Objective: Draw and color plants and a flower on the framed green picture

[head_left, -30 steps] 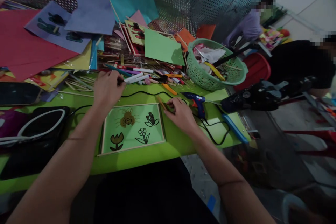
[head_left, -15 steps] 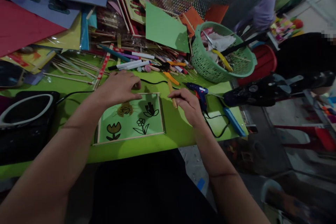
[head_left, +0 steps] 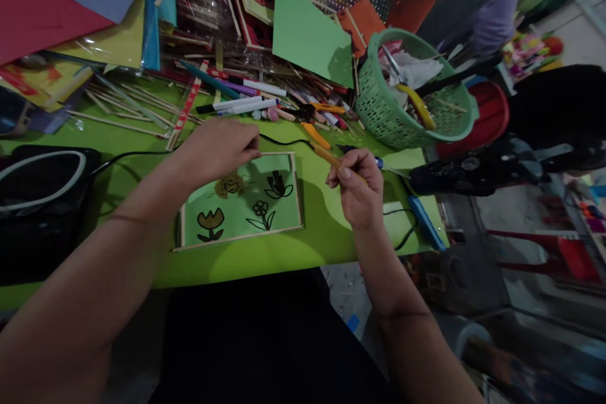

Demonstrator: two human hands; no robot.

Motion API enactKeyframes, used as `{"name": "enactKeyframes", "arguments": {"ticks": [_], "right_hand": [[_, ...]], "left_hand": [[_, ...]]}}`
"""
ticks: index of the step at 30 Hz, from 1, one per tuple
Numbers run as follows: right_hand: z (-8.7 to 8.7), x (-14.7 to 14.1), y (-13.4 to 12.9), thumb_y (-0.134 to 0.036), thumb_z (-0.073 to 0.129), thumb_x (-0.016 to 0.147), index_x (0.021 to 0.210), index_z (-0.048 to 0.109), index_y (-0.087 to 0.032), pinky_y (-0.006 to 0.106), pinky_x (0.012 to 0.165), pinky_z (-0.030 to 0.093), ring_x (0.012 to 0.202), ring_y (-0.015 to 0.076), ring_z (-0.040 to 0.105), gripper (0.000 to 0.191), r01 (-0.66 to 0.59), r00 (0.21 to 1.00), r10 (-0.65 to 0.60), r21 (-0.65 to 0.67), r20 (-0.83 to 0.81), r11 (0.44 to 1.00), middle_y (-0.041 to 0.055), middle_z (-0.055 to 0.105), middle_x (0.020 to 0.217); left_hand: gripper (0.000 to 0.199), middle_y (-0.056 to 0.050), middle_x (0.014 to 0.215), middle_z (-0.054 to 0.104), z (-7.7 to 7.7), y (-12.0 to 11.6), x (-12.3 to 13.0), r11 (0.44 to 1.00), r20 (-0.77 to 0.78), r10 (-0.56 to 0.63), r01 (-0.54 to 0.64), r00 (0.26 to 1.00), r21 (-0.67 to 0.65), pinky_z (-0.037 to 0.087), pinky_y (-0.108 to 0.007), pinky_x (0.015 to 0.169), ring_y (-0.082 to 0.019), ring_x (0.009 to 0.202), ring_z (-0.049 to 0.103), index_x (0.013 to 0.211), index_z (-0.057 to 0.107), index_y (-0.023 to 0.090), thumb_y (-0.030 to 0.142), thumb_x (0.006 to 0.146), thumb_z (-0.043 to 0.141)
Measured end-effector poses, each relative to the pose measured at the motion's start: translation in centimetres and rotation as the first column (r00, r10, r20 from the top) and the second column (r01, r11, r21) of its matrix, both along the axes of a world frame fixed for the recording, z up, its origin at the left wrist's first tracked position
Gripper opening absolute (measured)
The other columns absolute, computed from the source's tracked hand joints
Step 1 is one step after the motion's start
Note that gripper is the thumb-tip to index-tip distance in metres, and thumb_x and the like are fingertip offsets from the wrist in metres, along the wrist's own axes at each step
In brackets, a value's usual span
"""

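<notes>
A green picture (head_left: 241, 214) with drawn flowers and a yellow figure lies on the green table (head_left: 317, 240), with thin wooden sticks along its edges. My left hand (head_left: 225, 145) is over the picture's upper edge, its fingers curled down; whatever they may hold is hidden. In my right hand (head_left: 357, 183), to the right of the picture, is a tan stick-like tool (head_left: 326, 154), pinched between thumb and fingers and tilted up to the left. Behind that hand is a glue gun (head_left: 379, 163), mostly covered by it.
Markers (head_left: 246, 106), loose sticks and orange-handled pliers (head_left: 316, 136) lie behind the picture. A green basket (head_left: 392, 120) with tools stands at the back right. At left is a black box (head_left: 47, 214). Coloured sheets (head_left: 307, 31) cover the back. A black cord runs behind my left hand.
My right hand has turned palm-up and moved slightly right, tipping the tan tool from near upright to a slant. My left hand stays at the picture's upper edge. The view has shifted slightly.
</notes>
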State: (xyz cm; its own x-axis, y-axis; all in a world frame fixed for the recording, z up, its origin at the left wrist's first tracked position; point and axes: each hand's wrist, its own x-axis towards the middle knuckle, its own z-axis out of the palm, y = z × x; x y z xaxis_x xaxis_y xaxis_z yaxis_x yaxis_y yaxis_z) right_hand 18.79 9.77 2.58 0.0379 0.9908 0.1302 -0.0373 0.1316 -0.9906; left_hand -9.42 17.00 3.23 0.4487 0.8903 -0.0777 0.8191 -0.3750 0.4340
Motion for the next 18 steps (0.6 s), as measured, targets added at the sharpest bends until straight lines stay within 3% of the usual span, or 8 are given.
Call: {"name": "enactKeyframes", "arguments": {"ticks": [5, 9, 14, 18], "right_hand": [[0.9, -0.3, 0.6, -0.041, 0.085, 0.081, 0.099, 0.076, -0.027, 0.03, 0.06, 0.051, 0.067, 0.0156, 0.063, 0.024, -0.121, 0.992, 0.12, -0.069, -0.024, 0.99, -0.0007, 0.07, 0.077], [1.2, -0.7, 1.3, -0.035, 0.09, 0.074, 0.091, 0.079, -0.025, 0.031, 0.062, 0.053, 0.069, 0.0156, 0.066, 0.023, -0.18, 0.983, 0.183, -0.153, 0.004, 0.972, 0.0, 0.073, 0.081], [-0.5, -1.3, 1.7, -0.042, 0.089, 0.079, 0.085, 0.074, -0.025, 0.027, 0.054, 0.048, 0.061, 0.0119, 0.063, 0.023, -0.213, 0.977, 0.215, -0.135, -0.001, 0.968, -0.0011, 0.07, 0.081], [-1.5, -1.5, 1.3, -0.043, 0.09, 0.082, 0.09, 0.068, -0.025, 0.026, 0.058, 0.05, 0.062, 0.0115, 0.061, 0.029, -0.251, 0.966, 0.256, -0.093, 0.041, 0.963, -0.0044, 0.065, 0.075]], "left_hand": [[0.025, -0.009, 0.103, 0.076, 0.4, 0.0, -0.1, 0.994, 0.08, 0.02, -0.011, 0.997, -0.107, 0.048, -0.038, 0.087, -0.029, 0.094, 0.07, 0.109, 0.075, 0.021, 0.039, 0.096, 0.061], [0.028, -0.008, 0.109, 0.077, -0.1, 0.5, -0.5, 0.992, 0.189, -0.025, 0.048, 0.982, -0.118, 0.048, -0.036, 0.086, -0.027, 0.097, 0.07, 0.11, 0.078, 0.022, 0.039, 0.096, 0.062], [0.027, -0.006, 0.109, 0.079, -0.6, 0.9, -0.8, 0.979, 0.266, -0.006, 0.06, 0.964, -0.193, 0.048, -0.035, 0.085, -0.026, 0.095, 0.071, 0.11, 0.079, 0.023, 0.039, 0.094, 0.064], [0.031, -0.006, 0.112, 0.081, -0.1, 0.6, -0.5, 0.975, 0.227, -0.009, 0.059, 0.974, -0.216, 0.048, -0.034, 0.084, -0.024, 0.094, 0.071, 0.112, 0.078, 0.021, 0.039, 0.095, 0.059]]}}
